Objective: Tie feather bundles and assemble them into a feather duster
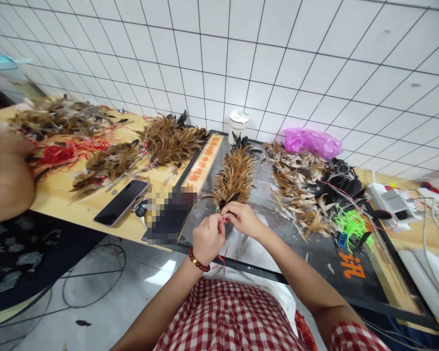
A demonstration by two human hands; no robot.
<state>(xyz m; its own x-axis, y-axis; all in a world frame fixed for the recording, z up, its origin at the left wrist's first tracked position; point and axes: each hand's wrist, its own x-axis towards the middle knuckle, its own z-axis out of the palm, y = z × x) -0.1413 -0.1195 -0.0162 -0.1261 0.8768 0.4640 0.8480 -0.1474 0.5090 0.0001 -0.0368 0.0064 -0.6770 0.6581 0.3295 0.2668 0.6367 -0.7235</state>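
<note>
A long bundle of brown feathers [236, 170] with dark tips lies on the dark board, its narrow end toward me. At that near end my left hand [208, 238] and my right hand [244, 219] meet, both with fingers closed in a pinch. A thin red string [226, 248] passes between their fingertips and dangles below the left hand. A bit of green shows at the bundle's base, just above my fingers. How the string runs around the base is hidden by the fingers.
Feather piles lie left [175, 141] and right [302, 190], beside green strips [353, 226] and a pink plastic bag [310, 141]. A phone [121, 202] and keys [141, 210] rest left. A white tub [238, 124] stands by the wall. Another person's arm [9, 180] reaches in at left.
</note>
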